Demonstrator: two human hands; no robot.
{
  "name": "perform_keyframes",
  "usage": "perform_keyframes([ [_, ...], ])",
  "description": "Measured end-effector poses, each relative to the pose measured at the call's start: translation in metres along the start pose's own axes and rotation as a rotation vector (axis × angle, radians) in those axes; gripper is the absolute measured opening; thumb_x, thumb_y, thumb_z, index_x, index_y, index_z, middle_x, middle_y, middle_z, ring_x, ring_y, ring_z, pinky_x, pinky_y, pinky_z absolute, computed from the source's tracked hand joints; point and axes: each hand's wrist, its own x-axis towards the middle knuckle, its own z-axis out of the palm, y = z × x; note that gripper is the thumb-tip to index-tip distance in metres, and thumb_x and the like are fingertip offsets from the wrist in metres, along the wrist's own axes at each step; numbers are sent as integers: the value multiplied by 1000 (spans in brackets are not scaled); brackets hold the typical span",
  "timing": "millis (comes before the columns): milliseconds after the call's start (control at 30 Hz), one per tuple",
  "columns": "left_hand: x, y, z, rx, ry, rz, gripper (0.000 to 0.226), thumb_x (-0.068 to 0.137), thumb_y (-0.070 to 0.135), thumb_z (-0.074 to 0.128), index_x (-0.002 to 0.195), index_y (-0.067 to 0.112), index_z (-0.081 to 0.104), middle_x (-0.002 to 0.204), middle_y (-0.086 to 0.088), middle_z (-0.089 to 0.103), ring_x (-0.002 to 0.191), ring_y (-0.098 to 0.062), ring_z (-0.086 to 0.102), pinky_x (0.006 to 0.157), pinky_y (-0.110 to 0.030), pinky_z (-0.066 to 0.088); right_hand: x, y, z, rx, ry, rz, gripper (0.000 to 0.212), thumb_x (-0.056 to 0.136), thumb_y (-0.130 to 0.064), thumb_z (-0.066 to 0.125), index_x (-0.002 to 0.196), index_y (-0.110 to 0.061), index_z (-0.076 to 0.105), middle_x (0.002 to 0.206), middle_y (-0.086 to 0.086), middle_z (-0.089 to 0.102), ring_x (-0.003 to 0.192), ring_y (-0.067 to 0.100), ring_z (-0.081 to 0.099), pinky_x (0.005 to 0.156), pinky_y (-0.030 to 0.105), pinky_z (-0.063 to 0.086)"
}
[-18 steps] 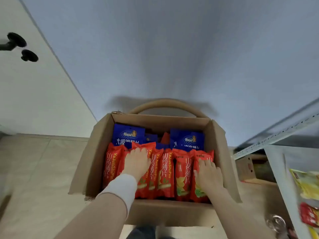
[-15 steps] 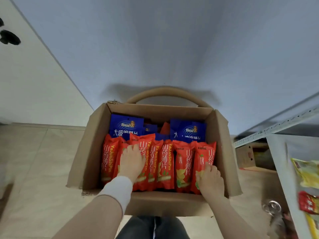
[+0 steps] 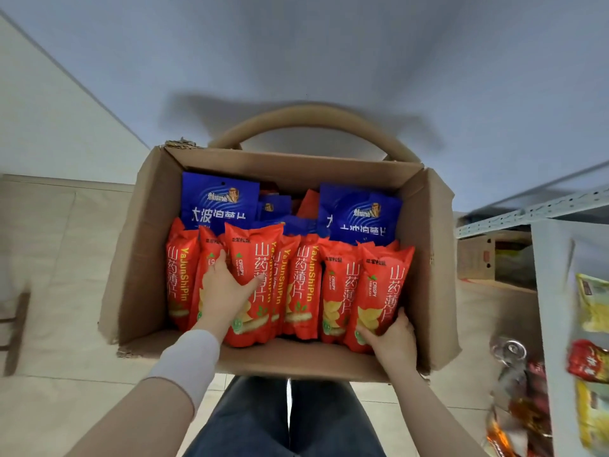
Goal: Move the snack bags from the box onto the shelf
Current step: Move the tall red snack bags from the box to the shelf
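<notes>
Head view: left hand [image 3: 224, 288] curling round third red yam-crisp bag [image 3: 260, 258], thumb lying across its front, fingers tucking behind its left edge. Right hand [image 3: 392, 339] clasping bottom end of rightmost red yam-crisp bag [image 3: 385, 285]. Both bags standing inside cardboard box [image 3: 296, 359], in row before blue snack bags [image 3: 217, 202]. Shelf [image 3: 548, 291] standing at right, carrying blurred packets [image 3: 593, 305].

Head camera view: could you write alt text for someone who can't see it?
A person's left hand grips one red bag and the right hand the rightmost red bag in an open cardboard box. Blue bags stand behind the red row; a shelf with more snacks is at the right edge.
</notes>
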Motion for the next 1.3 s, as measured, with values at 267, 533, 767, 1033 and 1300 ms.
perform_keyframes([
  [267, -8, 5, -13, -185, -86, 8, 99, 46, 62, 80, 127, 17, 45, 126, -7, 54, 118, -27, 53, 98, -52, 45, -7, -6, 1, -21, 23, -49, 91, 55, -57, 81, 122, -10, 42, 123, 9, 51, 119, 27, 48, 100, 42, 43],
  [533, -60, 80, -34, -413, -279, 315, 83, 71, 26, 79, 137, 20, 28, 122, 3, 52, 107, -13, 53, 86, -29, 44, -76, -2, -49, 675, -184, -201, 78, 66, -28, 82, 124, -27, 30, 113, -11, 53, 99, 4, 56, 83, 24, 52],
  [767, -139, 208, -21, -482, -521, 624, 73, 74, 31, 72, 132, 27, 29, 118, 6, 55, 105, -15, 59, 88, -34, 49, -126, 52, -134, 890, -59, -278, 110, 44, -58, 83, 134, -31, 24, 119, -5, 56, 94, 10, 60, 63, 18, 53],
  [1033, -275, 361, 76, -492, -668, 913, 62, 71, 36, 68, 122, 25, 34, 110, 9, 57, 90, -7, 60, 84, -32, 50, -146, 177, -264, 1037, 245, -330, 72, 67, -24, 74, 128, -26, 36, 103, -10, 64, 76, 2, 67, 62, 20, 55],
  [1300, -417, 487, 185, -505, -827, 1183, 68, 69, 44, 74, 127, 29, 41, 116, 10, 62, 99, -9, 65, 80, -28, 54, -138, 306, -387, 1153, 601, -380, 85, 58, -35, 80, 131, -28, 37, 116, -11, 63, 100, 3, 64, 79, 27, 56],
])
